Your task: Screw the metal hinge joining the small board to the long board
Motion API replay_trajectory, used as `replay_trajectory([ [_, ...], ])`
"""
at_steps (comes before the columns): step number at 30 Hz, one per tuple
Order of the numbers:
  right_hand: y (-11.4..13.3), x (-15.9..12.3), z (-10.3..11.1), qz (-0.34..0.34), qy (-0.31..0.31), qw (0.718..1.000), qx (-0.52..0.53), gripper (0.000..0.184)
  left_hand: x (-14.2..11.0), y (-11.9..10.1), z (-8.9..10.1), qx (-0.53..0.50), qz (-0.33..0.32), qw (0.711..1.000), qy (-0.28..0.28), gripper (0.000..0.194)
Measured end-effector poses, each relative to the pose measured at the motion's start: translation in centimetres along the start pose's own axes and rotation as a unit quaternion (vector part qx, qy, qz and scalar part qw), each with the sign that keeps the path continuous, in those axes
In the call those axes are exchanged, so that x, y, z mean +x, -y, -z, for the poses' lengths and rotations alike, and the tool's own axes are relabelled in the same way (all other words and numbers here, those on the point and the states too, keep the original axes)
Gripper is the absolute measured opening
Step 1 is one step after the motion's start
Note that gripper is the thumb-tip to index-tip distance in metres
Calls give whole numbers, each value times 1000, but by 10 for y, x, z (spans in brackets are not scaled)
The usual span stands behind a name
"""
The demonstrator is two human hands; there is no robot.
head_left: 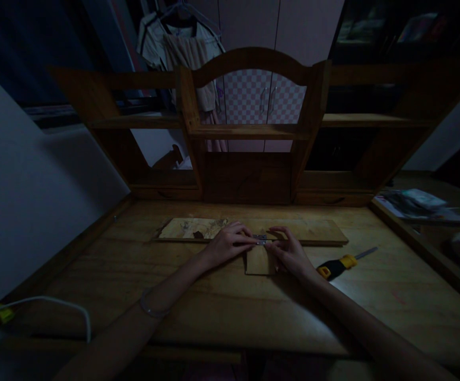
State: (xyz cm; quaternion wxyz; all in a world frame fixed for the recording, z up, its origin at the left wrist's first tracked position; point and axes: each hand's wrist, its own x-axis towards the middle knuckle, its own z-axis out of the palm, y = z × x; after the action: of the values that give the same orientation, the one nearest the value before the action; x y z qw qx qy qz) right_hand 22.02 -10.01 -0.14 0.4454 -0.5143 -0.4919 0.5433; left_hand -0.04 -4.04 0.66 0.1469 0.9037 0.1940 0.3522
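Note:
A small metal hinge (260,239) lies where a long wooden board (313,231) meets a short wooden piece (259,262). From the left, my left hand (230,243) pinches the hinge's edge with its fingertips. My right hand (289,251) is on the other side, thumb and fingertips closed at the hinge's right end and over the short piece's edge. The long board runs crosswise behind both hands, its left part stained and chipped. My fingers partly cover the hinge, so its screw holes are hard to make out.
A yellow and black screwdriver (337,266) lies right of my right hand on the wooden desk (198,312). Wooden shelving (249,132) rises along the back. A white cable (55,300) curves at the lower left. Plastic bags (424,199) lie beyond the right edge.

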Motion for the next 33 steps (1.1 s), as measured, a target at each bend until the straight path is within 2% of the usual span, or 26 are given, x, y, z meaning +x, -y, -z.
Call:
replay_trajectory([
  [3, 0, 0, 0, -2, 3, 1000, -6, 64, 2, -7, 3, -8, 20, 999, -27, 38],
  [4, 0, -1, 0, -2, 3, 1000, -10, 64, 4, -11, 6, -7, 38, 998, -47, 37],
  [6, 0, -1, 0, -3, 0, 1000, -13, 63, 6, -21, 12, 4, 126, 987, -98, 30],
  [7, 0, -1, 0, -1, -2, 1000, -12, 63, 7, -26, 16, 3, 201, 973, -110, 41],
  [8, -1, -1, 0, 0, -2, 1000, -10, 63, 8, -31, 20, -12, 286, 953, -102, 54],
  [10, -2, -1, 1, 6, 1, 1000, -2, 63, 7, -39, 25, -101, 434, 895, -12, 68],
  [12, -3, -1, 3, 8, 8, 1000, 3, 64, 3, -45, 28, -216, 503, 832, 95, 71],
  [14, -3, -1, 4, 4, 13, 1000, 2, 63, -1, -48, 26, -294, 523, 790, 126, 67],
  [18, -2, -1, 4, 7, 11, 1000, -1, 62, -6, -45, 17, -376, 529, 755, 90, 48],
  [21, -3, 0, 5, 13, 17, 1000, -3, 64, -5, -40, 12, -433, 540, 716, 86, 39],
  [24, -3, -1, 6, 17, 23, 1000, -8, 64, -2, -34, 7, -479, 550, 680, 71, 37],
  [30, -1, -4, 2, 16, 21, 999, -26, 63, 1, -31, -6, -605, 507, 613, 28, 44],
  [33, 9, -13, -2, -5, 13, 999, -39, 66, 1, -32, -12, -599, 525, 605, 6, 48],
])
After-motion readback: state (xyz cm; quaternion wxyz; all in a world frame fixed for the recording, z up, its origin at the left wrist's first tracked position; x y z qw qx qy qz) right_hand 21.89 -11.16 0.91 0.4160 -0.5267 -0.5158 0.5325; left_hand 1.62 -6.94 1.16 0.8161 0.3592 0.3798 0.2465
